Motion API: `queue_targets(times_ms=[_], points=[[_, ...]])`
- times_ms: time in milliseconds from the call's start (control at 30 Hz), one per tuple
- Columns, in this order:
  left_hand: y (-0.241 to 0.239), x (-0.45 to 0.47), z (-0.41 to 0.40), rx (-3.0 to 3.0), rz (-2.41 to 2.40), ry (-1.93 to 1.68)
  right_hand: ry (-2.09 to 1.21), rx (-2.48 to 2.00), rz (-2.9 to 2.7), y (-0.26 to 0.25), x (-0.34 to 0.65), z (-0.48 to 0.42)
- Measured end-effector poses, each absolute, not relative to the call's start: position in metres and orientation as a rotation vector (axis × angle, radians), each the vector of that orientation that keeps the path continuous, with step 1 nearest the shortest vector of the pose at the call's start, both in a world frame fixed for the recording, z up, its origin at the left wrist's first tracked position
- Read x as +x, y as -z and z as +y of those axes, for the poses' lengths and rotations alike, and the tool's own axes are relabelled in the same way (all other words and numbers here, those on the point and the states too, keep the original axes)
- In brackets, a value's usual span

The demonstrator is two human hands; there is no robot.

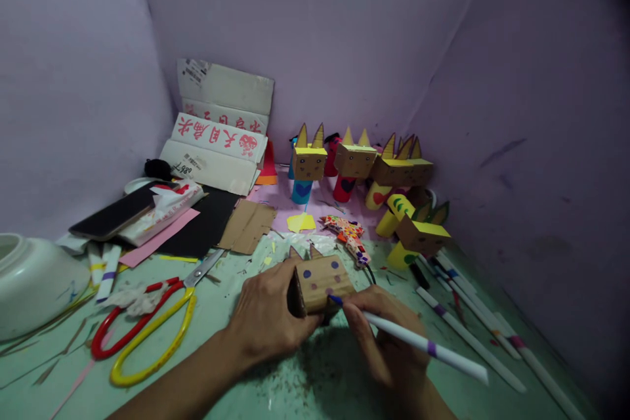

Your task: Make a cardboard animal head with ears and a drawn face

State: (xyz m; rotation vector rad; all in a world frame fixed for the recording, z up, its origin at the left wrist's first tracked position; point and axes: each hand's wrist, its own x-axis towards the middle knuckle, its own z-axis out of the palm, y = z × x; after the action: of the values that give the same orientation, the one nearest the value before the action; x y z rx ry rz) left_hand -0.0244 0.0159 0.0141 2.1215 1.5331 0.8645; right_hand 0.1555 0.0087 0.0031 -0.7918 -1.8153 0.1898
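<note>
My left hand point(270, 308) is closed round a small cardboard box head point(322, 282) with two pointed ears at its top. Two dark blue dots and two fainter brownish dots mark its front face. In my right hand point(388, 335) is a white felt-tip marker point(423, 341) with a purple band. Its blue-purple tip meets the lower part of the cardboard face, or hovers very close to it. The fingers of my left hand are partly hidden behind the box.
Red-and-yellow scissors point(152, 335) lie at left beside a white bowl point(34, 285). Behind stand several box-headed cardboard figures point(310, 164). A floral-patterned glue gun point(349, 239) lies past the box. Several markers point(472, 341) lie at right. Folded white cardboard point(221, 138) leans on the back wall.
</note>
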Motion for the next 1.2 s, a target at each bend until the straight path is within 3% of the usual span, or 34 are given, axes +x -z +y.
queue_targets(times_ms=[633, 1200], points=[[-0.015, -0.0244, 0.0159, 2.066, 1.526, -0.809, -0.136, -0.795, -1.859, -0.0018, 0.1558, 0.008], [-0.016, -0.0295, 0.0211, 1.98, 1.545, -0.704, -0.381, -0.826, -1.682, -0.0015, 0.1556, 0.0109]])
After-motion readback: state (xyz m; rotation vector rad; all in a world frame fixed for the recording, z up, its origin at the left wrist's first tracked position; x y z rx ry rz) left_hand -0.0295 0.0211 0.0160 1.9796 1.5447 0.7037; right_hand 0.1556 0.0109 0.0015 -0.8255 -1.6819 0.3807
